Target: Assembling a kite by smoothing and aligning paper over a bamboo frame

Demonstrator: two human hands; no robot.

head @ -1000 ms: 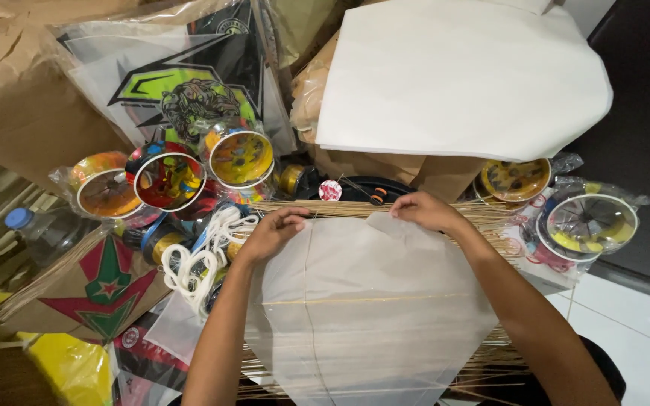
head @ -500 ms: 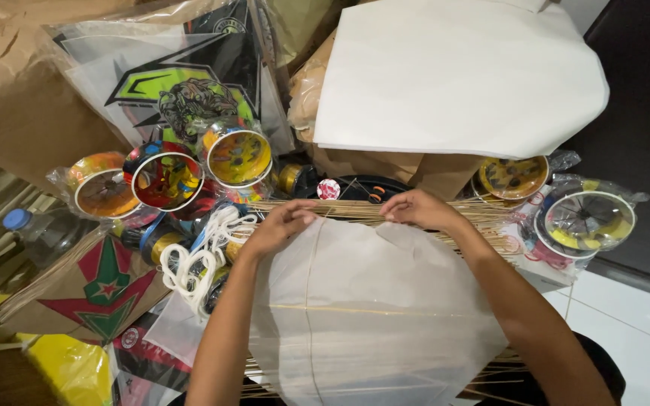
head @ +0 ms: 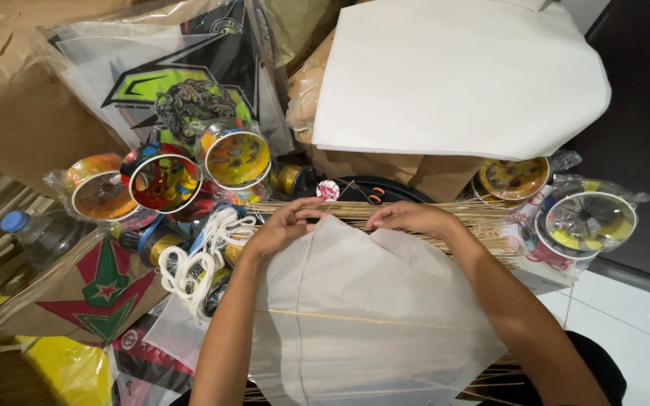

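Translucent white paper kite with thin bamboo spars (head: pixel 362 316), spread flat across the lower centre of the frame, over a bundle of thin bamboo sticks (head: pixel 460 218). Top edge pinched by left hand (head: pixel 283 229) and right hand (head: pixel 411 218), both grasping the paper at centre frame.

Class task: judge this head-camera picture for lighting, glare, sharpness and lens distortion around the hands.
Head view: even indoor light; the hands, left hand and right hand, are sharp on the translucent white kite; glare on the plastic-wrapped reels; wide-angle bowing at the edges; soft shadow under the white paper stack.
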